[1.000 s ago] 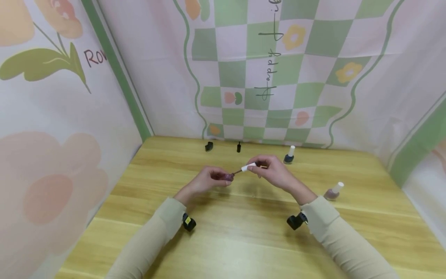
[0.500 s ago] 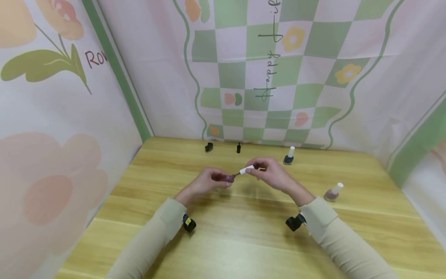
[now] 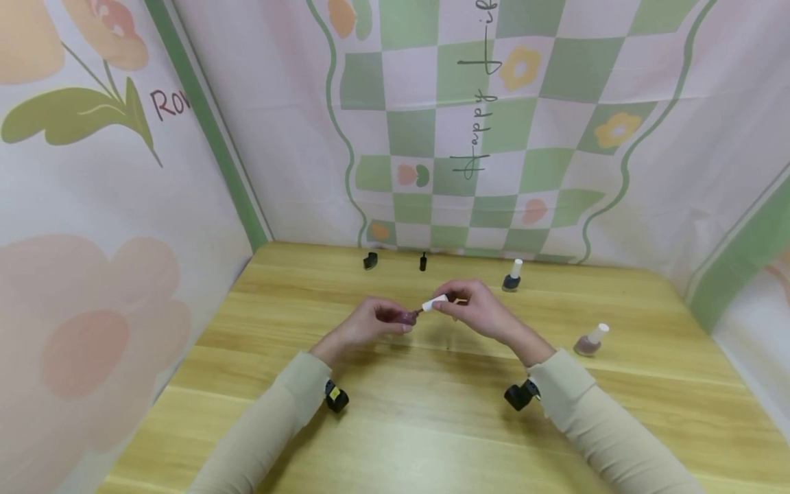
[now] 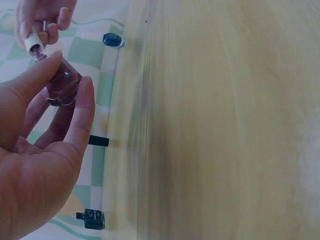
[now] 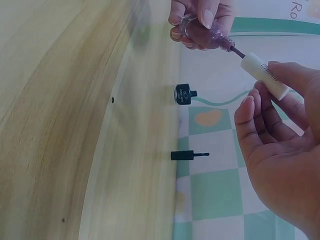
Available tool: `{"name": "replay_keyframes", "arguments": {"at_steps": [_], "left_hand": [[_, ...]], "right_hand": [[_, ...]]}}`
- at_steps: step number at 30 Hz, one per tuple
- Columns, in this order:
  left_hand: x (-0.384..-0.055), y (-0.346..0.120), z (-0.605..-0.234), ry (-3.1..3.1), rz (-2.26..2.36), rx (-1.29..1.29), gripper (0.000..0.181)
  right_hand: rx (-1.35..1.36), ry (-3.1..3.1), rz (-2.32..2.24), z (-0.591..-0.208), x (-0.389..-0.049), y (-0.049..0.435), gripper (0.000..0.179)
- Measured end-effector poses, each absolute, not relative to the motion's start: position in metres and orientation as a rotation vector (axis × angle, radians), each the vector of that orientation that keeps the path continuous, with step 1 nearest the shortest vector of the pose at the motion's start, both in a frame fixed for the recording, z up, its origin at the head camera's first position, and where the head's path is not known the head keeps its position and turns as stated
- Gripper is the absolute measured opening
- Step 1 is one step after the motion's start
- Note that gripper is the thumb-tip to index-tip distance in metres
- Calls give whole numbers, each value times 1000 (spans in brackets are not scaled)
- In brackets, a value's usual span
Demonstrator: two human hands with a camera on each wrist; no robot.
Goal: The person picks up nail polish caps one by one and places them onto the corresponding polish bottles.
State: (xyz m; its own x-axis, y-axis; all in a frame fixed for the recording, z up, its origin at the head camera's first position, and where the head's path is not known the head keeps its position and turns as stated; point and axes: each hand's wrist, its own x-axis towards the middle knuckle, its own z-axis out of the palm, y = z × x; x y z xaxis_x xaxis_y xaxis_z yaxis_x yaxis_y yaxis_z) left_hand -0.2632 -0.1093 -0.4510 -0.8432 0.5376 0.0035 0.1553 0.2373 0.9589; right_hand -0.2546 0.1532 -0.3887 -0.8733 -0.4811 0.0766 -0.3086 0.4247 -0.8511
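Observation:
In the head view my left hand (image 3: 365, 322) grips a small mauve nail polish bottle (image 3: 406, 318), its neck tilted toward the right hand. My right hand (image 3: 478, 312) pinches the white brush cap (image 3: 435, 302) between thumb and fingers. The right wrist view shows the cap's dark brush stem (image 5: 239, 52) running into the open neck of the bottle (image 5: 205, 32), with a short length of stem visible between cap and neck. From the left wrist, the bottle (image 4: 64, 85) sits between thumb and fingertips.
At the table's back edge stand an uncapped black bottle (image 3: 370, 261) and an upright black brush cap (image 3: 422, 261). A dark blue polish bottle (image 3: 511, 276) with a white cap is behind my right hand. Another mauve bottle (image 3: 590, 340) stands to the right. A patterned curtain (image 3: 457, 171) hangs behind.
The right hand has moved slightly left and down, bringing the white cap closer to the bottle. Less of the brush stem shows now. The left hand has barely moved.

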Motion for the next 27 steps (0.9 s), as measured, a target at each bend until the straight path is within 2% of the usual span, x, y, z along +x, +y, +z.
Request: {"name": "replay_keyframes", "arguments": {"at_steps": [6, 27], "left_hand": [[-263, -108, -452, 2190, 1634, 628, 24], [-262, -103, -451, 2148, 1641, 606, 22]], "right_hand": [[-711, 2509, -1430, -402, -262, 156, 19], [-764, 2496, -1406, -405, -260, 153, 20]]}}
